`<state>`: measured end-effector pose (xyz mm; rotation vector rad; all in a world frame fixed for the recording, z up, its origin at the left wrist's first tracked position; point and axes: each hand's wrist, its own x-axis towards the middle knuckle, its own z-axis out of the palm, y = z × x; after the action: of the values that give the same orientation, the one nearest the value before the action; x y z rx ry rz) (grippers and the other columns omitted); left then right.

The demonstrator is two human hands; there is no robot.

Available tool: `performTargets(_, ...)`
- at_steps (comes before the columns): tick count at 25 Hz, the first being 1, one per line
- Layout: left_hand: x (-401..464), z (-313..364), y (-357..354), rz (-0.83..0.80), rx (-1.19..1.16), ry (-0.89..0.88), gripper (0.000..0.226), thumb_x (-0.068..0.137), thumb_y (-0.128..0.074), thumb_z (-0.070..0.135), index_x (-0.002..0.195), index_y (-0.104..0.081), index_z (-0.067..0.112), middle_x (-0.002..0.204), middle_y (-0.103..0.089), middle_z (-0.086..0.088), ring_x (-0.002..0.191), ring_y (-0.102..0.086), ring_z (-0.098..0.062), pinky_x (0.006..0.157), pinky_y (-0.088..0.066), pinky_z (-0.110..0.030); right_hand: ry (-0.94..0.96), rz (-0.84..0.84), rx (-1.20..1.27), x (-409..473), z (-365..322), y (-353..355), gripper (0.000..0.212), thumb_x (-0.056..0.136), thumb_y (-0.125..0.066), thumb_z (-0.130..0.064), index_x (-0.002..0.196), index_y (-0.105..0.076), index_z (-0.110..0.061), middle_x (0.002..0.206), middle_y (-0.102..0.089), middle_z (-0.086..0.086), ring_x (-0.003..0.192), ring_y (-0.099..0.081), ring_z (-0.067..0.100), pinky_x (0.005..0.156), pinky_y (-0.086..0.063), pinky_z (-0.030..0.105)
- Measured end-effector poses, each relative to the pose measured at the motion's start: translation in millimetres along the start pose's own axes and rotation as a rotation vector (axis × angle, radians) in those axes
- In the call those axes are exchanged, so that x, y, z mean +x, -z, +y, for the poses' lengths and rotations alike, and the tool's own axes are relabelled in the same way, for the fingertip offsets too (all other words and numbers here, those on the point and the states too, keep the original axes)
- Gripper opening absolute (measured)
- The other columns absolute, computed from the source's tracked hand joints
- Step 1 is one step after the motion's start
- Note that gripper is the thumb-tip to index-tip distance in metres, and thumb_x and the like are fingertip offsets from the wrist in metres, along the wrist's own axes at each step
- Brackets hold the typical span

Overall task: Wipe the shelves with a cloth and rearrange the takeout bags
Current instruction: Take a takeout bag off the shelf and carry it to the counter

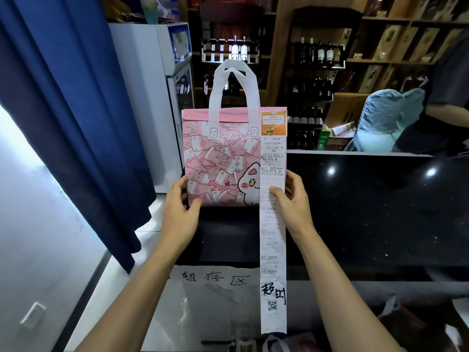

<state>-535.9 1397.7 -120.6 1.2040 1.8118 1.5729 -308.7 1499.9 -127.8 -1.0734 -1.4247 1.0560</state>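
A pink takeout bag (218, 161) with a cat print and white handles stands upright on the black countertop (368, 204). A long white receipt (273, 250) hangs from its top right corner down past the counter's front edge. My left hand (181, 207) grips the bag's lower left corner. My right hand (289, 201) holds the bag's right side, with the thumb pressed on the receipt. No cloth is in view.
A blue curtain (76, 110) hangs at the left beside a white fridge (152, 97). A handwritten paper sign (215, 295) is taped below the counter. Wine shelves (314, 72) fill the background. A person (446, 102) sits behind the counter at the right.
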Motion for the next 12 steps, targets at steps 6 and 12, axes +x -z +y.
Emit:
performTargets(6,5.3,4.0,0.1,-0.011,0.062,0.003,0.049,0.094,-0.058,0.023,0.139,-0.044,0.033,0.135,-0.046,0.014,0.114,-0.052,-0.002,0.102,-0.045,-0.032,-0.004,0.003,-0.010,1.0,-2.2,2.2,0.046,0.092,-0.068,-0.020,0.135,-0.053,-0.028,0.128,-0.064,-0.013,0.120,-0.059,0.001,0.095,-0.049,0.023)
performTargets(12,5.4,5.7,-0.1,-0.011,0.069,0.012,0.043,0.094,-0.057,0.025,0.134,-0.048,0.036,0.130,-0.044,0.017,0.108,-0.049,0.005,0.097,-0.041,-0.026,0.006,0.035,-0.013,0.3,-5.4,7.2,0.044,0.092,-0.068,-0.018,0.131,-0.052,-0.031,0.125,-0.062,-0.018,0.117,-0.057,-0.005,0.088,-0.046,0.014)
